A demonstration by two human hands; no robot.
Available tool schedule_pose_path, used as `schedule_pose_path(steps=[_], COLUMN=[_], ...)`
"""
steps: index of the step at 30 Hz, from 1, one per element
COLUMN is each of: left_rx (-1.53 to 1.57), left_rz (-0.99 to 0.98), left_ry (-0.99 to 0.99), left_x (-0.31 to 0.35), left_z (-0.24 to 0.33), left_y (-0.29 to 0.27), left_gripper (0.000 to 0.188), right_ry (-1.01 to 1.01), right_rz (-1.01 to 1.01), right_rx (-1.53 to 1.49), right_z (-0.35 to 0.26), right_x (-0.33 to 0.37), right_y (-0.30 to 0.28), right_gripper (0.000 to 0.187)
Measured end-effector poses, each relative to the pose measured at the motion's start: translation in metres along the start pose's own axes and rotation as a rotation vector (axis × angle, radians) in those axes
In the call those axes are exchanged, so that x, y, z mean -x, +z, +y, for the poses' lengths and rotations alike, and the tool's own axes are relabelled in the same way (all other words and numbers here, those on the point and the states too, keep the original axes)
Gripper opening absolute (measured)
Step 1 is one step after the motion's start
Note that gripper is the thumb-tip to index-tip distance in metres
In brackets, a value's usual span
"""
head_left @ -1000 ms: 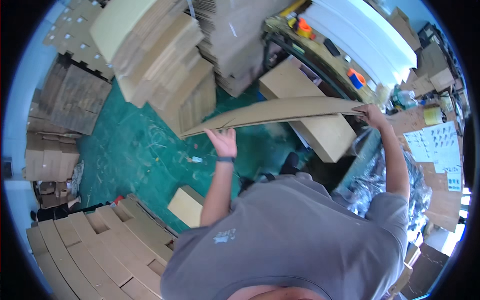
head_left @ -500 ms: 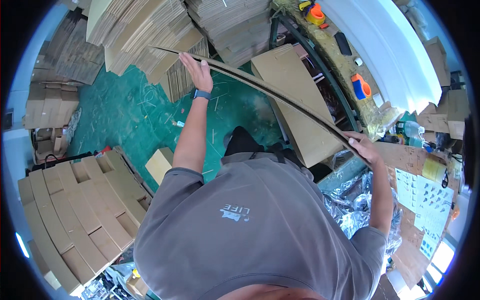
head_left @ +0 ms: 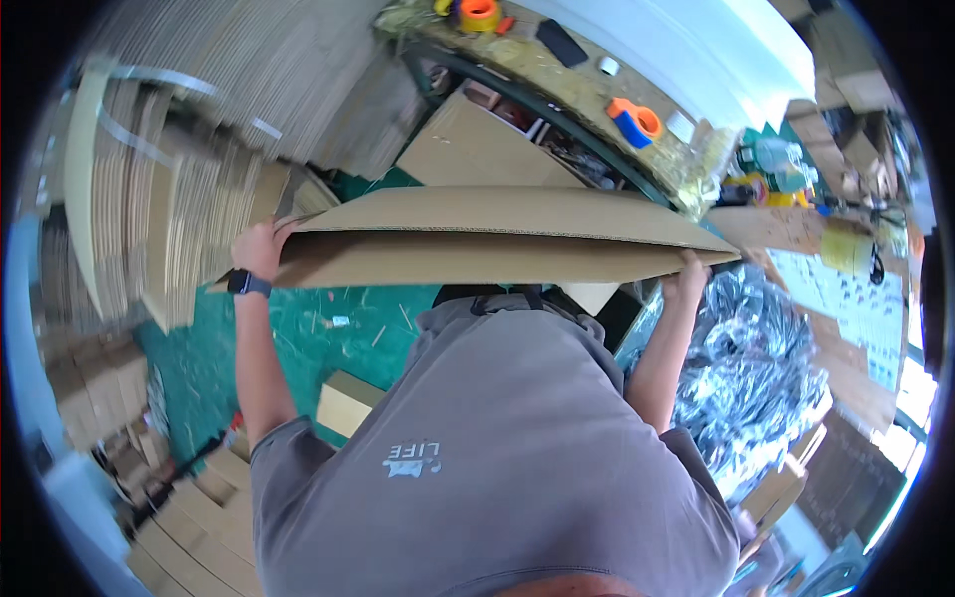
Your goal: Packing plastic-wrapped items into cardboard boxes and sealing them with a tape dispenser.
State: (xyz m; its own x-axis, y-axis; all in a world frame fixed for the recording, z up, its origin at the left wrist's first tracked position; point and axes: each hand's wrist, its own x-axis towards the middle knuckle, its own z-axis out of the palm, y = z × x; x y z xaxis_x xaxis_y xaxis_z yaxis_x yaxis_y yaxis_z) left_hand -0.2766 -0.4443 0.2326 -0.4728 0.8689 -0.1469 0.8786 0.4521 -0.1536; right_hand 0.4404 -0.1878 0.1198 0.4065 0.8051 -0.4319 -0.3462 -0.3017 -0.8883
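Note:
A flattened cardboard box (head_left: 497, 208) stretches crosswise in front of my body, its two brown panels parted by a long dark gap in the middle. At its left end my left hand (head_left: 260, 250), with a dark watch (head_left: 248, 283) on the wrist, is closed around the edge. My right hand (head_left: 686, 275) grips the other end, close to the right corner, with the thumb by the gap. The far ends of some fingers are hidden behind the cardboard.
Tall stacks of flat cardboard (head_left: 249, 80) rise at the left and back. A workbench (head_left: 537, 85) holds an orange-and-blue tape dispenser (head_left: 637, 123) and a black phone (head_left: 562, 43). Crumpled clear plastic (head_left: 741, 378) lies at right. A small box (head_left: 348, 400) sits on the green floor (head_left: 288, 348).
The cardboard has turned from slanted to nearly level across me, and its panels have spread apart. My left hand has moved left and down, from lying flat against it to gripping its end.

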Motion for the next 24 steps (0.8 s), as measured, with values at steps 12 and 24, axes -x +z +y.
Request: schedule_pose_path(steps=[12,24], left_rx=[1.455,0.536], left_rz=[-0.693,-0.015], left_ry=[-0.093,0.363], left_x=[-0.253,-0.310], left_z=[0.039,0.022], left_y=[0.035,0.031], left_gripper=[0.054,0.070], right_ry=[-0.334,-0.268], right_rz=[-0.514,-0.096], right_rx=[1.270,2.241], right_z=[-0.100,0.062], right_x=[-0.068,-0.048], right_y=[0.013,0.094], right_gripper=[0.069,0.109])
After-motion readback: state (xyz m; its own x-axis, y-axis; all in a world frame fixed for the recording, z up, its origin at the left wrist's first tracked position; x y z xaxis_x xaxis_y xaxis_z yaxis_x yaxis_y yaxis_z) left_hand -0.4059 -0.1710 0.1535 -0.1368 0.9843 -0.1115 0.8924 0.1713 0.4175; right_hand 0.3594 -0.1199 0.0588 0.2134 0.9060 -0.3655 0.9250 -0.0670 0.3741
